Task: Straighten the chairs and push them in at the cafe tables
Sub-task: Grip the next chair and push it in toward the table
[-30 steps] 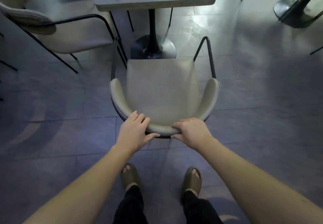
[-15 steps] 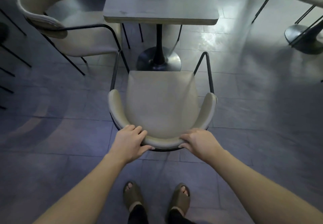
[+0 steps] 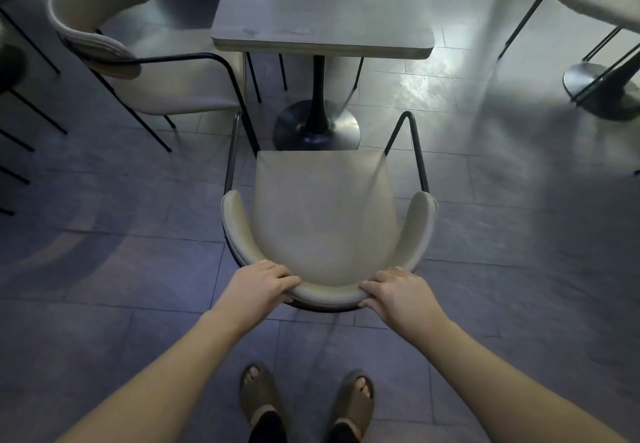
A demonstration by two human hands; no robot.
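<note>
A cream armchair (image 3: 323, 214) with a black metal frame stands straight in front of me, its seat facing a grey square cafe table (image 3: 322, 10). My left hand (image 3: 259, 285) grips the left part of the curved backrest top. My right hand (image 3: 398, 292) grips the right part of the same backrest. The seat's front edge lies just short of the table's round black pedestal base (image 3: 317, 129), and the whole seat is outside the tabletop edge.
A second cream chair (image 3: 145, 62) stands at the table's left side, angled. Another pedestal base (image 3: 606, 91) and chair legs sit at the right. Thin black legs line the far left edge. My sandalled feet (image 3: 304, 404) stand on the grey tiled floor.
The chair and both hands sit lower in view than before, and more of the tabletop shows at the top. Both hands keep their grip on the backrest.
</note>
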